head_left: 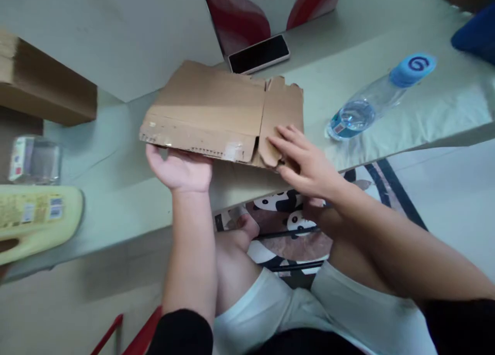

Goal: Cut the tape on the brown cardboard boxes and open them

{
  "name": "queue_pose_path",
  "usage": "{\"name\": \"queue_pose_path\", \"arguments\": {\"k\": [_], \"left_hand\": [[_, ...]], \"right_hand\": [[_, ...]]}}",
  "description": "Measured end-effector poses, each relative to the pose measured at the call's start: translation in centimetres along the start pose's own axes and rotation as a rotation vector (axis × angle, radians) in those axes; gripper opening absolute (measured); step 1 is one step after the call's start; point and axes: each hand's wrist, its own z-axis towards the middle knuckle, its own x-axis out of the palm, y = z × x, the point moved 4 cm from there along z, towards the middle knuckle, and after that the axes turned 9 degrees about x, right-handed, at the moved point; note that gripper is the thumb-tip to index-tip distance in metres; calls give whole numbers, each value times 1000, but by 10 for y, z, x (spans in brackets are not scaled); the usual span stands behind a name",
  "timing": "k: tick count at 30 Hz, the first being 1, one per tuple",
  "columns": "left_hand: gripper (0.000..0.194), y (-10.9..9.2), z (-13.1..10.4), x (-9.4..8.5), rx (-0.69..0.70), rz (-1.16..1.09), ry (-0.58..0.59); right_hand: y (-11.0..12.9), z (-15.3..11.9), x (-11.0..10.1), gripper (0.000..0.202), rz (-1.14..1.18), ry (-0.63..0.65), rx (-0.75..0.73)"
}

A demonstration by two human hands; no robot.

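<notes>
A flattened brown cardboard box (209, 100) is tilted above the table, its taped, perforated edge facing me. My left hand (181, 169) is palm up beneath that near edge and supports it; the thumb shows at the left, while the other fingers are hidden under the cardboard. On the right end, a folded flap (284, 105) lies against the box. My right hand (309, 164) rests on this flap with fingers stretched out and apart, its thumb by the flap's lower corner.
A water bottle (363, 107) with a blue cap leans at the right. Behind are a dark-screened phone-like device (259, 54) and a red-and-white carton (270, 15). At left are a cardboard box (54, 82), a clear plastic container (34, 159) and a yellow jug (38, 221).
</notes>
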Motion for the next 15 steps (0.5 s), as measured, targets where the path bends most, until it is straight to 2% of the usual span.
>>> {"name": "queue_pose_path", "arguments": {"k": [2,4,6,8,9,11,13,14,15], "left_hand": [[51,-1,0,1,-12,-26,50],[45,0,1,1,10,20,40],[27,4,5,-1,11,80,-51],[24,7,9,-5,-1,82,-154],[24,6,11,-7,2,65,-183],[26,-2,15,-9,53,30,-182],[34,-14,17,-12,104,17,-159],[38,-19,18,-14,121,15,-151],[41,-23,17,-15,125,13,-145]], "right_hand": [[4,-2,10,62,-113,172,26],[5,-4,19,62,-229,292,50],[4,-5,26,62,-306,356,47],[3,-5,29,62,-300,364,18],[2,-4,29,62,-263,325,4],[-2,0,20,61,-145,117,23],[-11,2,4,58,15,-172,135],[-15,2,-2,56,127,-258,207],[-19,2,-5,53,266,-271,272]]}}
